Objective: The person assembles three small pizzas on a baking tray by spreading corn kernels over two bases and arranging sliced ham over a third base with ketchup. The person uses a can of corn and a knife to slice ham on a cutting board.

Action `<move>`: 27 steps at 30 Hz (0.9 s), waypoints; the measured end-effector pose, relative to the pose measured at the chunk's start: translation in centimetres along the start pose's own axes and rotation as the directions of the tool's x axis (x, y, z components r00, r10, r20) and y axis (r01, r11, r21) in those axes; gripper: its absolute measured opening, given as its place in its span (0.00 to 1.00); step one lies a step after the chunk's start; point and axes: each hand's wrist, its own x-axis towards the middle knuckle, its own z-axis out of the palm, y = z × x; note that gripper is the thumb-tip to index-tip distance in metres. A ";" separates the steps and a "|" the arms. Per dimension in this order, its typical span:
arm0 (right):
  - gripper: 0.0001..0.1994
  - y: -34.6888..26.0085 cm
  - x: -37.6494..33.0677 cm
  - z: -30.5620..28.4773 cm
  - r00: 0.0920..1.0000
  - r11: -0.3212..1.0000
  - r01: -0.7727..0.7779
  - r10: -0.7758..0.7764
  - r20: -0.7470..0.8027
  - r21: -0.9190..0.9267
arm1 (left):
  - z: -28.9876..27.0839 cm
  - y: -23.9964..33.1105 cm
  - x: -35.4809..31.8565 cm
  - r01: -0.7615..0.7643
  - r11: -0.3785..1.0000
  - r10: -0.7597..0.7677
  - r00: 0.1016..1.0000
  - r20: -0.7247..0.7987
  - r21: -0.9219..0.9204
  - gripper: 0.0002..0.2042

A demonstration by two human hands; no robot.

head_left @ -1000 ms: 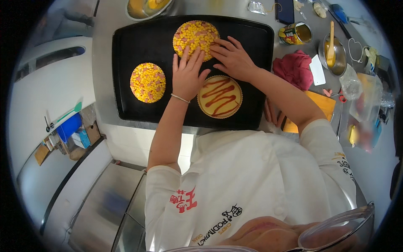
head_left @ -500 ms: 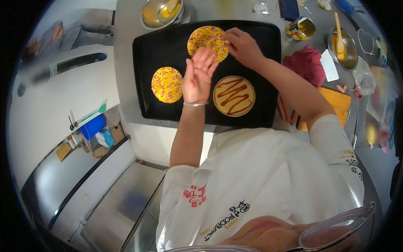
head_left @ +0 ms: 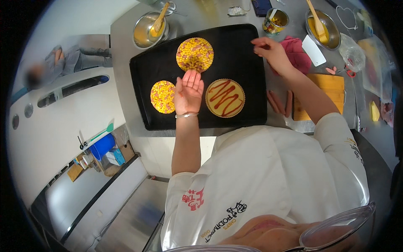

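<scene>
My left hand (head_left: 189, 91) lies open, palm up, on the black tray (head_left: 247, 46), just below the corn pizza (head_left: 194, 54). My right hand (head_left: 270, 49), fingers loosely curled and empty, hovers over the tray's right edge, well apart from that pizza.

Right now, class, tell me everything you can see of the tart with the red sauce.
The sauce tart is a round, pale golden base with a thin crimped rim, lying flat on the black tray. A red-brown sauce runs across it in one zigzag; no other topping shows. It sits near the tray's front edge, right of the left hand, which is open, palm up, beside it. Whether they touch cannot be told. The right hand is well away from it.
</scene>
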 end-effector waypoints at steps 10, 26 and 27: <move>0.13 6.6 -8.4 -8.9 0.895 0.394 0.093 -0.436 -0.097 -0.914 | 3.2 -5.3 -2.7 0.154 0.941 -0.170 0.985 0.026 0.302 0.27; 0.16 -1.2 -8.6 -0.3 0.680 0.975 0.223 -0.138 -0.720 0.024 | 14.2 -26.5 8.6 0.295 0.914 -0.405 0.693 0.597 0.279 0.13; 0.16 -0.6 -8.5 -2.0 0.662 0.976 0.171 -0.012 -0.749 0.135 | 18.5 -25.5 3.7 0.200 0.844 -0.425 0.814 0.396 0.497 0.15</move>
